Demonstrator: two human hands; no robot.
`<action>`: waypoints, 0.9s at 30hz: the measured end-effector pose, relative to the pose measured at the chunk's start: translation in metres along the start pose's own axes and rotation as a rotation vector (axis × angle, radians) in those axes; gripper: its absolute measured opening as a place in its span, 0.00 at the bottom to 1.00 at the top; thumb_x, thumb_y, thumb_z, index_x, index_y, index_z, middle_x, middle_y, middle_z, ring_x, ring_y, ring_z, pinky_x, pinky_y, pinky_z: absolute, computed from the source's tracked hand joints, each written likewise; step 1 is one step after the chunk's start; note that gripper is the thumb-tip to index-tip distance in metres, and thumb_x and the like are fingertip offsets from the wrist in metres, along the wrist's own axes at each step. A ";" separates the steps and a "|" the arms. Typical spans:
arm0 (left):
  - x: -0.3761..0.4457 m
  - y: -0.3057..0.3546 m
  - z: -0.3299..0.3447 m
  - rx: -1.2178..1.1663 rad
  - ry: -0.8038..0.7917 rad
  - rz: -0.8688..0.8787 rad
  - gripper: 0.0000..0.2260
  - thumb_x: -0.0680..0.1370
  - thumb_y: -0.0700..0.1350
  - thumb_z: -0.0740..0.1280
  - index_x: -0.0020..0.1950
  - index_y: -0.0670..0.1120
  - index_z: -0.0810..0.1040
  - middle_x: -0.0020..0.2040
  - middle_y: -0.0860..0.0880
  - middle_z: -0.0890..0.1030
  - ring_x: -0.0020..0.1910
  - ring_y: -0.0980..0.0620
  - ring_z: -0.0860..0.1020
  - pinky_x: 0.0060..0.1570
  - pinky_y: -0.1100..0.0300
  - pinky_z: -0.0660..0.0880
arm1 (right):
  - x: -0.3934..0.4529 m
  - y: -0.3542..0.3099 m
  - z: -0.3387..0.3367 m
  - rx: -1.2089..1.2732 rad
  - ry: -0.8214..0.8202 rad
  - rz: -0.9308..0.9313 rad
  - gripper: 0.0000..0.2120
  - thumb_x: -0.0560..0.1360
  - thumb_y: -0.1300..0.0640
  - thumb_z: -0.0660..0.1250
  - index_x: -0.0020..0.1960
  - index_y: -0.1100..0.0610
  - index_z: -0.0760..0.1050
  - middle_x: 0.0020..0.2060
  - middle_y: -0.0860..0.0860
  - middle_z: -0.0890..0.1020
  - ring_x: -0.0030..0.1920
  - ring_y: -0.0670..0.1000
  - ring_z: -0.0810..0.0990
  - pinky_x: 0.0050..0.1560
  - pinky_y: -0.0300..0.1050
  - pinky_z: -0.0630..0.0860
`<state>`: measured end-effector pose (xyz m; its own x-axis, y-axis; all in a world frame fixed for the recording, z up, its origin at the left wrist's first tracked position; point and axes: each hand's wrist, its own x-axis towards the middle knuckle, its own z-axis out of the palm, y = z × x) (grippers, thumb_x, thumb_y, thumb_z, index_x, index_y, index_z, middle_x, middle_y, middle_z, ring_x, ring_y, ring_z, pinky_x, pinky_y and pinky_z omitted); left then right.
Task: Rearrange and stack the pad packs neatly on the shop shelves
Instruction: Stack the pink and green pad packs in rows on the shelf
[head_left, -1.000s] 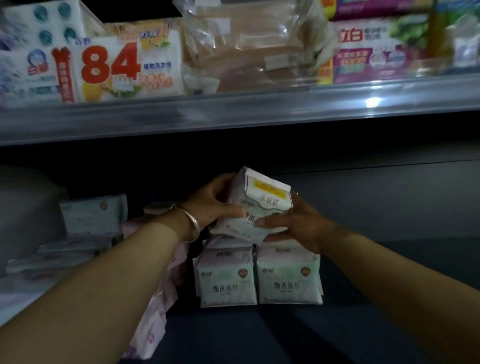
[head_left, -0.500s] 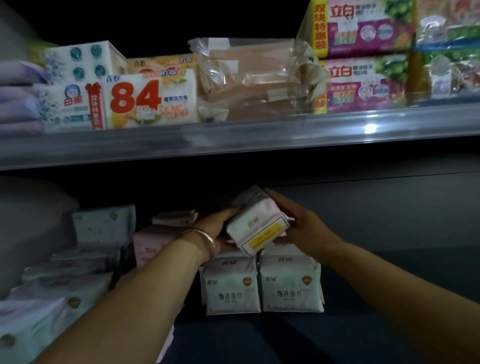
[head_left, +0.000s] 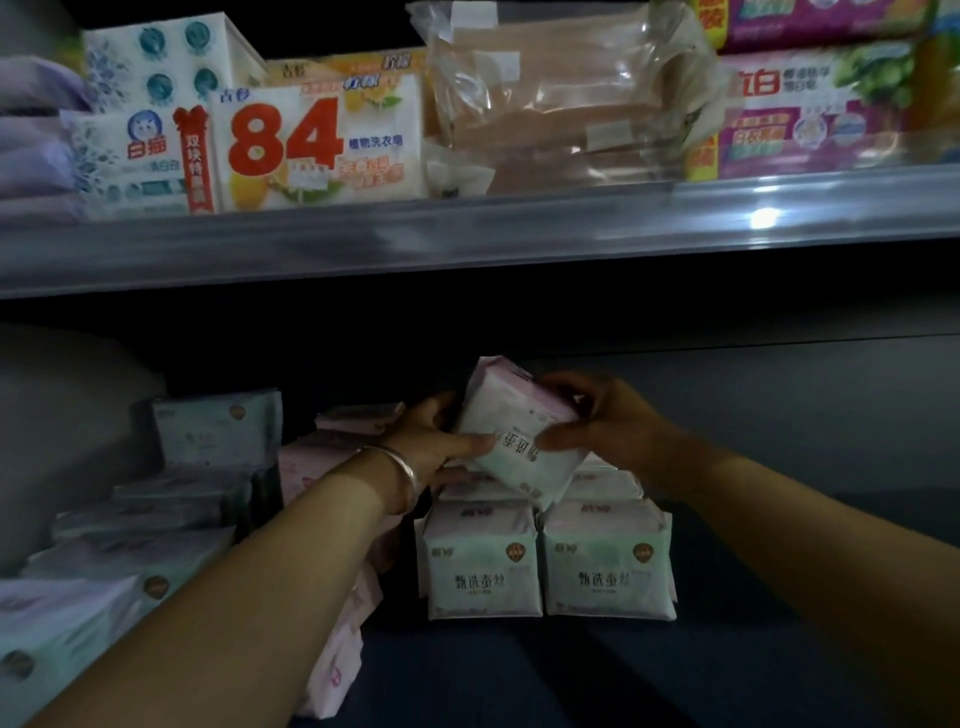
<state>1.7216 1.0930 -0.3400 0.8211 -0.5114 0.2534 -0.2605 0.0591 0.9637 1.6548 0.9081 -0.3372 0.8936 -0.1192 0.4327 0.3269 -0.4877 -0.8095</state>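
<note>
I've turned the pad pack (head_left: 519, 436) label-forward (still tilted), left hand (head_left: 436, 441) and right hand (head_left: 608, 421) gripping its sides above the two front packs (head_left: 545, 566), nearly ready to set down.

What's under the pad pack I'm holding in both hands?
Under the tilted held pack stand two green-fronted packs, left and right, side by side on the lower shelf. More pack tops show behind them; the held pack and both hands cover the rest.

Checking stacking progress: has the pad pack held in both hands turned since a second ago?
Yes. The held pack has been turned over above the two upright packs: its yellow label, which faced the camera, is now out of sight.
</note>
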 end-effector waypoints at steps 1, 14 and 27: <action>0.004 -0.001 -0.002 0.001 0.028 -0.001 0.21 0.73 0.31 0.68 0.60 0.49 0.69 0.46 0.52 0.77 0.46 0.51 0.78 0.42 0.57 0.78 | 0.003 -0.002 0.001 -0.082 0.005 -0.033 0.32 0.64 0.66 0.76 0.66 0.55 0.73 0.56 0.54 0.80 0.56 0.54 0.80 0.56 0.50 0.78; 0.038 -0.046 -0.013 -0.137 0.203 -0.126 0.13 0.75 0.42 0.69 0.58 0.44 0.73 0.44 0.47 0.78 0.38 0.52 0.77 0.30 0.64 0.75 | 0.052 0.010 0.044 0.119 0.212 -0.039 0.26 0.70 0.68 0.71 0.65 0.58 0.70 0.54 0.53 0.79 0.56 0.57 0.78 0.56 0.52 0.77; 0.059 -0.030 -0.009 0.642 0.516 0.197 0.33 0.66 0.39 0.77 0.68 0.46 0.67 0.67 0.41 0.64 0.63 0.41 0.69 0.62 0.50 0.70 | 0.042 0.028 0.023 -0.102 0.415 0.068 0.15 0.75 0.65 0.66 0.61 0.60 0.75 0.52 0.58 0.80 0.51 0.59 0.80 0.55 0.57 0.77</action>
<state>1.7825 1.0689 -0.3529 0.8185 -0.0779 0.5692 -0.5332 -0.4718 0.7022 1.7088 0.9088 -0.3508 0.7058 -0.4820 0.5192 0.2205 -0.5471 -0.8075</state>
